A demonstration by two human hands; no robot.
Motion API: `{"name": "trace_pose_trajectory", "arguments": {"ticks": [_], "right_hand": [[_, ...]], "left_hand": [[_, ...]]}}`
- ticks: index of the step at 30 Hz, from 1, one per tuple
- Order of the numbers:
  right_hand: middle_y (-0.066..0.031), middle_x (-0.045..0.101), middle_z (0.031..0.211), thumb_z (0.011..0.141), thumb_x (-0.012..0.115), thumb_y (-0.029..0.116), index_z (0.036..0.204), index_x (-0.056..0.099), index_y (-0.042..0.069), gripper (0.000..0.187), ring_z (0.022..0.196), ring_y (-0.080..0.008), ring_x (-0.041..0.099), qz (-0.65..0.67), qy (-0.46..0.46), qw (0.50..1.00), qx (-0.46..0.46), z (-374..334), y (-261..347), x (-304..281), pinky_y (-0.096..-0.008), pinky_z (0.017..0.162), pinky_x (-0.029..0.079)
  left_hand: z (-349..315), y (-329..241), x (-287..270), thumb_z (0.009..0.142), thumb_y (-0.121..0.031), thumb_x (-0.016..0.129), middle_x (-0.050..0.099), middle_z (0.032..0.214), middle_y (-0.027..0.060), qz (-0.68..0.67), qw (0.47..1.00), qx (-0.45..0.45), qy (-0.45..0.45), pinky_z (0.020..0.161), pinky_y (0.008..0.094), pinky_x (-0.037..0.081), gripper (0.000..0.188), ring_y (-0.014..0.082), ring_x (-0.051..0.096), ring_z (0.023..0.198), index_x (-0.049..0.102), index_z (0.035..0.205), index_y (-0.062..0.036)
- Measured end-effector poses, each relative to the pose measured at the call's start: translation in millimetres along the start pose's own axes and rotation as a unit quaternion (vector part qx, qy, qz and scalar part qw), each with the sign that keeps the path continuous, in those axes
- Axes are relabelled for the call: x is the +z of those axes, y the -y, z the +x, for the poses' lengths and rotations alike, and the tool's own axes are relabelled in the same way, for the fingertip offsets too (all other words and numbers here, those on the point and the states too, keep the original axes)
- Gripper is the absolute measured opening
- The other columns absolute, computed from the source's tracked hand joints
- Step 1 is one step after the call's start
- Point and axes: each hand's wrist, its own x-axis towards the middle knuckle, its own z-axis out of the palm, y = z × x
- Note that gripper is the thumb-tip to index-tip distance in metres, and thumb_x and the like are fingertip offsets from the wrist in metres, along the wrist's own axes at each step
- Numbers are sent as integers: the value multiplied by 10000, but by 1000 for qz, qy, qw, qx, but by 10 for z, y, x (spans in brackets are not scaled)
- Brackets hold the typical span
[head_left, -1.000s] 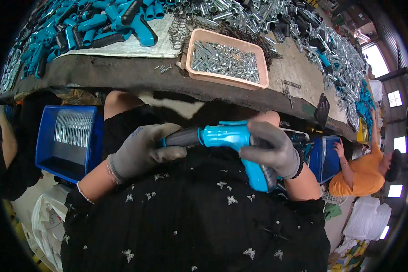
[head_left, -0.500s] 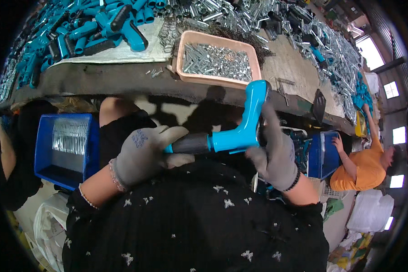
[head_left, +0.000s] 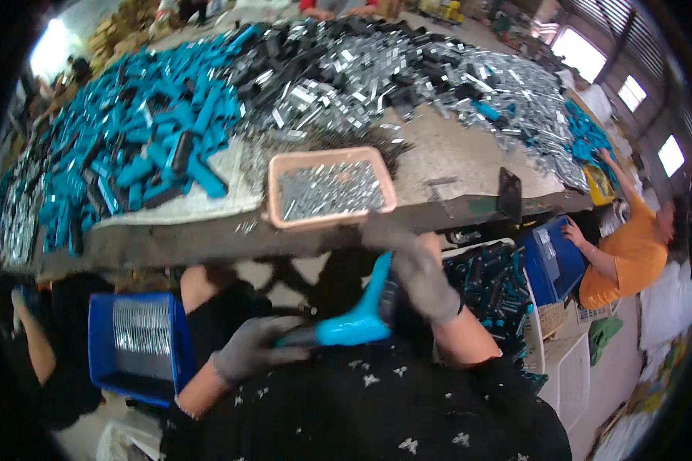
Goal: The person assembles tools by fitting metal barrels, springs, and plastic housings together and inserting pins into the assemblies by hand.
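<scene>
My left hand (head_left: 261, 346), in a grey glove, is closed around the black end of a teal pistol-shaped tool body (head_left: 354, 326). The tool lies across in front of my black shirt, its teal grip pointing up and away. Just above that grip is my right hand (head_left: 423, 280), also gloved and blurred by motion. Its fingers stretch toward the near edge of a pink tray (head_left: 274, 192) on the bench, which holds many small metal pins. No held object shows in the right hand.
Teal pistol-shaped bodies (head_left: 146, 146) heap up on the bench's left, shiny metal parts (head_left: 346, 84) at the centre and right. A blue bin (head_left: 178, 338) stands at my left. At my right are a white crate (head_left: 537, 330) of black-and-teal pieces and a person in orange (head_left: 630, 261) holding another blue bin (head_left: 553, 257).
My right hand has left the tool's side and moved up toward the tray. The left hand and tool have come lower and closer to me. My view has tilted up, showing more bench.
</scene>
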Motion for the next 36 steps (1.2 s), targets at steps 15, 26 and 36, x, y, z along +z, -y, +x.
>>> {"name": "trace_pose_trajectory", "arguments": {"ticks": [15,26,36], "right_hand": [[-175,561,1304,940,504,195,1277,595,57,376,1382,-385,350,-119,18,965,-234,235,132,-176,-555,1135,222],[-225,519,1351,894,568,154,1261,595,55,380,1307,-371,440,-58,139,947,-284,-10,393,-185,-454,1130,307],[-195,615,1245,911,597,190,1072,693,26,249,1224,-340,553,132,178,862,-457,111,322,-42,-481,1048,392]], "left_hand": [[294,85,31,883,-261,709,712,1001,80,-200,976,-81,35,865,332,505,362,141,645,963,674,1124,5],[356,86,-4,875,-202,709,692,1091,65,-385,913,-135,-15,880,330,498,343,146,620,1014,661,1151,-5],[446,-54,-103,888,-266,708,645,884,18,-418,901,-106,-49,709,282,481,281,118,591,808,652,992,-12]]}}
